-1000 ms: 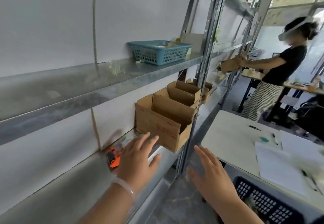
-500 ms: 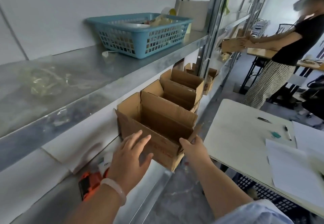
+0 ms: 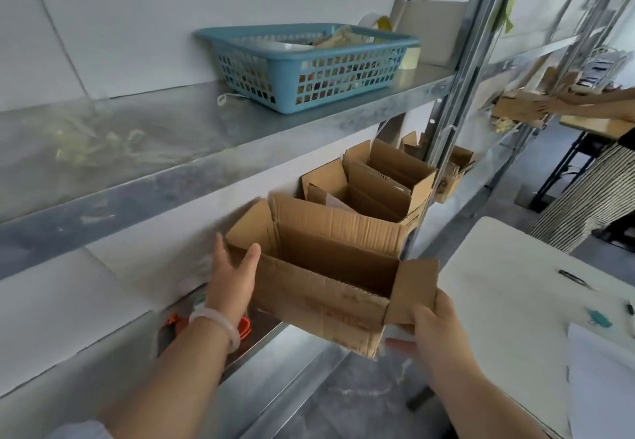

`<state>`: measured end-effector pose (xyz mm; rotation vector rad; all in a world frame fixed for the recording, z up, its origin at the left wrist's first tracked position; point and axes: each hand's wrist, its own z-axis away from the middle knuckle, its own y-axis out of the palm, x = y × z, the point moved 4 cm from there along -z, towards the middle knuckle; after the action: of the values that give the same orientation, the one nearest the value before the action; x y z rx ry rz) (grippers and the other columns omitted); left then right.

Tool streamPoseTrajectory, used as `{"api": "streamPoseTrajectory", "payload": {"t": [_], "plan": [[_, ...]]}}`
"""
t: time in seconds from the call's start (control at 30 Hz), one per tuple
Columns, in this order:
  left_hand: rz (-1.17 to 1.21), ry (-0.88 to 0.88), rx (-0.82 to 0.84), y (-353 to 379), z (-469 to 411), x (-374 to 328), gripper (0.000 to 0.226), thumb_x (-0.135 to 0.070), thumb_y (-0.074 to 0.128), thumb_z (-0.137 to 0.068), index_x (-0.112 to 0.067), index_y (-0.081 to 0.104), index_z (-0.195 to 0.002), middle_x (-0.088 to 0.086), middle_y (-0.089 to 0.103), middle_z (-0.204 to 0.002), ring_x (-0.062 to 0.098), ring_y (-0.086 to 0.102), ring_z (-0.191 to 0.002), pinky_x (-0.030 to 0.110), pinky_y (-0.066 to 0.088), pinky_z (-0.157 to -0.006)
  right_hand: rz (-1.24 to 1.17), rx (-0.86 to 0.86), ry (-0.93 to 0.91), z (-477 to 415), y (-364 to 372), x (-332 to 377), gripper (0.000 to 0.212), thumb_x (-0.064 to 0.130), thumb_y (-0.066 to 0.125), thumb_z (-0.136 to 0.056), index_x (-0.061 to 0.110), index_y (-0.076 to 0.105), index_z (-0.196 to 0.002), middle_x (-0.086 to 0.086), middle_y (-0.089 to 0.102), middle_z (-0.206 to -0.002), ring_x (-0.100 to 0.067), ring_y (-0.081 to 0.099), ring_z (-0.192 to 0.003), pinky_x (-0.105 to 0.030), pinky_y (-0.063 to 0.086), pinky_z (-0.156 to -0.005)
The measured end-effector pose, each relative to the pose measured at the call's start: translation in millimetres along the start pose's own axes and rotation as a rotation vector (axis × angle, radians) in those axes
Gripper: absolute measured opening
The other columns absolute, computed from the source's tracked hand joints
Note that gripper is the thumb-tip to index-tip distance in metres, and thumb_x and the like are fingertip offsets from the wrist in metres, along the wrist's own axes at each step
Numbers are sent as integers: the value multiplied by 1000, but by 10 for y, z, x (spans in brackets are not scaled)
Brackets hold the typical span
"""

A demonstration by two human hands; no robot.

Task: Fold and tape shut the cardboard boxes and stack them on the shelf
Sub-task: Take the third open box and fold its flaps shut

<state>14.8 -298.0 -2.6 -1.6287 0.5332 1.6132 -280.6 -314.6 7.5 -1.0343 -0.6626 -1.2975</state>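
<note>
Cardboard box: brown, worn, mouth facing up, flaps standing open. Its long axis runs across the view from the left hand to the right hand. It sits at the front edge of the lower metal shelf, with the right end overhanging; whether it rests or is lifted cannot be told. The left hand clasps the left end, thumb on the near wall and fingers behind the end flap, with a pale bracelet on the wrist. The right hand grips the right end, fingers curled beneath the bottom corner and the end flap splayed above it. Behind the box are two more open boxes. Above it is the upper shelf with a blue basket. Below its left end is an orange tool. To its right is a white table with a pen. Beyond that stands a second person in striped trousers. The backdrop is a white wall.
</note>
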Motion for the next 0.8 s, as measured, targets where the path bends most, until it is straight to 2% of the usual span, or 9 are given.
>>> {"api": "streamPoseTrajectory", "payload": {"t": [0.13,0.23,0.37,0.47,0.53,0.6,0.7,0.8], "plan": [[66,-23,-60,52,195,-43,65,-41,57,-95,-29,27,-152,2,35,-155,24,37,-140,40,33,-110,68,-14,-64,69,-230,66,46,7,35,-101,29,33,-141,0,52,-128,-26,61,-101,-50,61,-72],[123,26,-124,29,409,-165,56,-37,55,-96,-28,34,-148,1,43,-148,22,42,-134,37,37,-105,111,-14,-157,190,-355,222,41,13,39,-104,30,34,-141,7,49,-122,-23,60,-97,-50,61,-76],[191,110,-223,-157,729,-247,47,-40,55,-96,-37,38,-139,-9,49,-136,17,48,-125,31,40,-96,131,17,-289,384,-450,446,34,19,41,-104,35,37,-133,3,54,-122,-26,61,-100,-53,58,-83],[311,131,-318,-369,988,-226,47,-42,57,-92,-42,40,-135,-9,53,-129,15,55,-118,35,45,-98,188,80,-394,476,-414,582,35,25,40,-104,32,37,-138,3,54,-118,-20,62,-89,-48,59,-80],[346,136,-387,-548,1160,-196,44,-36,54,-97,-39,39,-138,-8,51,-128,12,55,-114,28,46,-90,252,124,-453,487,-303,648,35,32,39,-103,34,36,-138,4,53,-119,-14,59,-86,-44,58,-80],[332,150,-472,-756,1328,-168,45,-39,54,-94,-37,39,-136,-10,50,-125,7,54,-112,18,41,-82,327,189,-503,496,-104,676,32,38,40,-102,39,35,-134,8,54,-120,-15,60,-89,-47,58,-86],[279,128,-597,-1112,1540,-85,37,-32,49,-101,-33,38,-136,-12,48,-119,1,51,-103,11,34,-80,415,337,-595,597,315,656,26,41,41,-101,45,35,-126,20,50,-106,-10,58,-88,-46,57,-89],[234,103,-698,-1514,1715,33,38,-30,45,-102,-31,38,-139,-9,47,-125,11,48,-109,21,32,-91,427,489,-650,816,740,619,26,43,38,-102,43,39,-128,28,51,-98,-6,58,-88,-35,56,-88]]}}
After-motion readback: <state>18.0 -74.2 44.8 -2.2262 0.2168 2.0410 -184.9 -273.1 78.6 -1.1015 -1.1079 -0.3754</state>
